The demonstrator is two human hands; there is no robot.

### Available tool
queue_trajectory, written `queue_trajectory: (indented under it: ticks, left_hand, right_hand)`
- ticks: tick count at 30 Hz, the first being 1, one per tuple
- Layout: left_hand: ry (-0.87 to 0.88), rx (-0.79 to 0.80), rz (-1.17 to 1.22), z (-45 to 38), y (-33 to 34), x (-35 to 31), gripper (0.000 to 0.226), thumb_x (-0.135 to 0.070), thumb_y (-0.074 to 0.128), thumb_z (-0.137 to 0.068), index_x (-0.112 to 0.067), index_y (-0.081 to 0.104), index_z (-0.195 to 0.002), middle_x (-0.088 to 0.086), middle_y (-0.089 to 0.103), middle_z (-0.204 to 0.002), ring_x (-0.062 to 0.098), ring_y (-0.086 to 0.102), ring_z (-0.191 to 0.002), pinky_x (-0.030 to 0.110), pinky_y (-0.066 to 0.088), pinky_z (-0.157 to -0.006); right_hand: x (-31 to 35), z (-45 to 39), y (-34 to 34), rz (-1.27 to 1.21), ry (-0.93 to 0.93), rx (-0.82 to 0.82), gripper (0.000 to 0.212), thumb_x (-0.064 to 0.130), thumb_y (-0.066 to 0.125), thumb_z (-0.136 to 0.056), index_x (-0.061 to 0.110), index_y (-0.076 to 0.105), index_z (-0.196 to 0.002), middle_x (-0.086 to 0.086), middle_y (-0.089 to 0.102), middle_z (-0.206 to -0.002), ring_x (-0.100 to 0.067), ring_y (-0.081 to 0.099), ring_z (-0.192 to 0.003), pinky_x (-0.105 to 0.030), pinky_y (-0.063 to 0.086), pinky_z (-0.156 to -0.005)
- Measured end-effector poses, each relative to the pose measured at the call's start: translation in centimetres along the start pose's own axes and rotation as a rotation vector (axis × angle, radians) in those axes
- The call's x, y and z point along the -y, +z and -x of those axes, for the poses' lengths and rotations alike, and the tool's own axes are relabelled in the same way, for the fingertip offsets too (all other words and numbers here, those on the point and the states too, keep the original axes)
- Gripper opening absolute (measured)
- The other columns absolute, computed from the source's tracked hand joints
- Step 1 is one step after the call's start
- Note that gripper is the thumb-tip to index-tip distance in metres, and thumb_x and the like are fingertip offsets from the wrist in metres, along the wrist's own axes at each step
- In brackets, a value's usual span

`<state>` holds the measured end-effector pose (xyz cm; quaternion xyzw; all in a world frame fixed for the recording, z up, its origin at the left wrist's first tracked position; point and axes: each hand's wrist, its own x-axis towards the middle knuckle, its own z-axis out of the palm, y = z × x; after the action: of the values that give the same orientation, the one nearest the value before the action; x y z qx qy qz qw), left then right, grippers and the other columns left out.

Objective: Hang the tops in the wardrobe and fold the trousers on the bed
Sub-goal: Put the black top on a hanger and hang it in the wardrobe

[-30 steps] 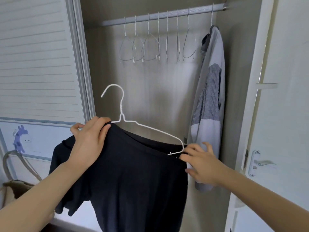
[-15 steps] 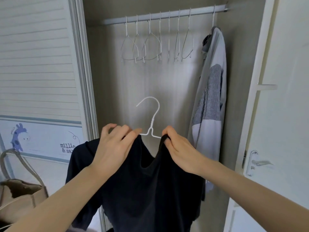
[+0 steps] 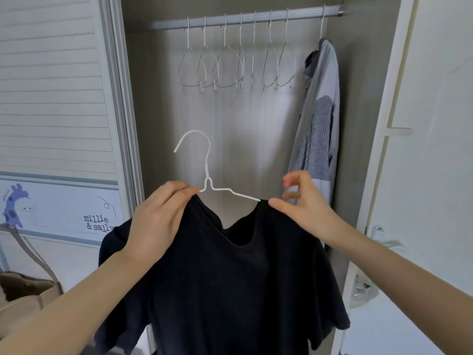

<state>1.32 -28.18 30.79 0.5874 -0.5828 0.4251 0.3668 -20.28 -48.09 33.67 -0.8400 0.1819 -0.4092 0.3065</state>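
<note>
Black short-sleeved top (image 3: 230,278) on thin white wire hanger (image 3: 208,180) — left hand (image 3: 158,221) grips one shoulder, right hand (image 3: 304,203) pinches the other; uneven seating could let it slide off.

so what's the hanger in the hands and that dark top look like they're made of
White hanger: thin wire twisted at the neck, with a matte white coating, probably plastic over metal. Dark top: soft, matte, limp fabric that drapes without shine, likely a cotton-type knit; the exact fibre can't be told.

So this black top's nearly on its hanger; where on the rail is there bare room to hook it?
Bare rail lies between the empty hangers and the grey garment at the right end. The left-middle stretch is crowded with hooks.
</note>
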Motion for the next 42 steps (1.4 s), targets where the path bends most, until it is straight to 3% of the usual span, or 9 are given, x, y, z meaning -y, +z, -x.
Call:
queue_trajectory:
  ticks: [4, 9, 14, 18, 26, 31, 34, 39, 42]
  left_hand:
    - [0.025, 0.02, -0.011, -0.1, 0.0, 0.1, 0.025, -0.008, 0.052, -0.098, -0.007, 0.069, -0.116, 0.004, 0.064, -0.106, 0.019, 0.063, -0.091, 0.023, 0.049, -0.081]
    - [0.039, 0.008, -0.019, -0.6, -0.1, 0.2, 0.025, -0.006, 0.053, -0.098, -0.007, 0.069, -0.116, 0.005, 0.065, -0.105, 0.018, 0.063, -0.092, 0.02, 0.048, -0.084]
    - [0.069, 0.04, 0.029, -1.8, -0.5, -0.5, 0.025, -0.011, 0.052, -0.1, -0.008, 0.068, -0.119, 0.003, 0.063, -0.11, 0.011, 0.06, -0.098, 0.018, 0.046, -0.087]
    - [-0.178, 0.069, 0.085, -1.5, -2.2, 1.9, 0.02, -0.018, 0.056, -0.098, -0.013, 0.068, -0.114, -0.002, 0.062, -0.101, 0.007, 0.057, -0.095, 0.006, 0.036, -0.088]
    - [-0.411, -0.03, 0.142, -1.1, -2.0, 4.7, 0.012, -0.013, 0.058, -0.096, -0.012, 0.069, -0.102, -0.021, 0.056, -0.093, -0.009, 0.052, -0.09, 0.001, 0.033, -0.086]
    - [-0.493, 0.223, -0.007, -2.3, -0.1, 6.2, 0.031, -0.019, 0.056, -0.097, -0.013, 0.063, -0.127, 0.004, 0.062, -0.116, 0.023, 0.056, -0.111, 0.028, 0.04, -0.097]
    - [-0.509, 0.377, 0.024, -3.1, 1.4, 5.2, 0.06, -0.031, 0.058, -0.096, -0.023, 0.035, -0.15, 0.004, 0.048, -0.142, 0.026, 0.046, -0.13, 0.051, 0.036, -0.111]
    - [-0.472, 0.637, 0.599, -5.0, 3.6, -1.3, 0.104, -0.077, 0.06, -0.073, -0.034, 0.015, -0.155, -0.02, 0.022, -0.154, 0.0, 0.025, -0.141, 0.033, 0.023, -0.12]
    - [-0.533, 0.759, 0.886, -6.9, 4.4, -3.9, 0.088, -0.08, 0.063, -0.07, -0.049, 0.03, -0.145, -0.026, 0.042, -0.145, -0.005, 0.044, -0.13, 0.032, 0.037, -0.112]
  right_hand:
    - [-0.6, -0.1, -0.7, 0.213, 0.095, 0.321, 0.041, 0.04, 0.059, -0.091, 0.006, 0.058, -0.068, 0.009, 0.041, -0.056, -0.005, 0.038, -0.054, -0.02, 0.033, -0.057]
    - [0.4, 0.1, 0.2, 0.039, 0.075, 0.283, 0.017, 0.028, 0.061, -0.092, 0.02, 0.072, -0.082, -0.004, 0.066, -0.076, -0.021, 0.057, -0.069, -0.035, 0.049, -0.074]
    - [2.4, -0.1, 1.1, -0.038, -0.025, 0.146, 0.008, 0.019, 0.066, -0.089, 0.021, 0.073, -0.085, -0.013, 0.068, -0.076, -0.01, 0.052, -0.065, -0.022, 0.044, -0.067]
    - [1.3, -0.9, -0.8, -0.106, -0.008, -0.041, 0.013, 0.015, 0.065, -0.09, 0.024, 0.068, -0.081, 0.016, 0.058, -0.059, 0.004, 0.047, -0.055, -0.01, 0.038, -0.06]
    - [1.4, -1.5, -2.5, 0.201, -0.009, 0.219, 0.016, 0.024, 0.052, -0.097, 0.016, 0.066, -0.093, -0.001, 0.064, -0.08, -0.009, 0.055, -0.073, -0.014, 0.042, -0.069]
    - [2.5, -1.1, -2.4, -0.127, 0.306, 0.258, 0.021, 0.019, 0.054, -0.097, 0.004, 0.068, -0.093, -0.013, 0.066, -0.086, -0.017, 0.06, -0.079, -0.031, 0.047, -0.079]
    - [3.2, -2.5, -2.7, -0.346, 0.63, 0.183, 0.024, 0.012, 0.052, -0.096, 0.006, 0.064, -0.075, -0.007, 0.064, -0.065, -0.017, 0.061, -0.062, -0.032, 0.048, -0.065]
    - [5.0, -6.8, -1.3, -0.601, 0.873, 0.205, 0.019, 0.004, 0.036, -0.098, 0.002, 0.055, -0.102, -0.012, 0.057, -0.084, -0.027, 0.055, -0.085, -0.044, 0.047, -0.087]
    - [5.8, -9.8, 1.2, -0.6, 0.889, 0.057, 0.029, 0.002, 0.036, -0.096, -0.001, 0.052, -0.12, -0.013, 0.051, -0.115, -0.029, 0.049, -0.117, -0.048, 0.035, -0.102]
